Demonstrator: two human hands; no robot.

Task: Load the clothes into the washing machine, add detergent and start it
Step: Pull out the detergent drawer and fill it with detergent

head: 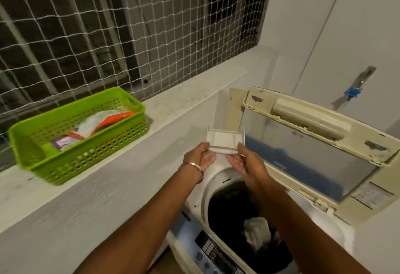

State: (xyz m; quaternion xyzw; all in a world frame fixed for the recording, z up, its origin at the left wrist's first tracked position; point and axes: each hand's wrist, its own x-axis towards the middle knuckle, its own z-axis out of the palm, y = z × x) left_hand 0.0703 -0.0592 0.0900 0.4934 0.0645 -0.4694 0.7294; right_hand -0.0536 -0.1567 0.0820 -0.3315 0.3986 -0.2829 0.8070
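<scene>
A rough, pale plastered ledge (177,109) runs below a window opening covered by a knotted white net (86,24) of square mesh, with flat metal bars dim behind it; on the ledge sits a lime-green plastic basket (91,154), rectangular with rounded corners and walls pierced in rows of small slots, holding crinkled pouches (101,124) in white, orange and purple; to the right a smooth white wall carries a metal tap with a blue fitting (352,94).

Below stands a top-loading washing machine (216,187), cream plastic with a round drum mouth; its lid (303,143), a translucent panel in a yellowed frame, is tilted up and back; inside the dark drum lie clothes (257,232), a crumpled whitish piece atop dark fabric; a control panel (214,252) of small buttons lies along the near edge.

Above the drum mouth both hands hold a small white detergent tray (225,141), boxy, ribbed and shallow; the left hand (203,161), a thin metal bangle at its wrist, pinches the tray's left end with curled fingers; the right hand (244,163) grips the right end, thumb on top, fingers curled beneath.
</scene>
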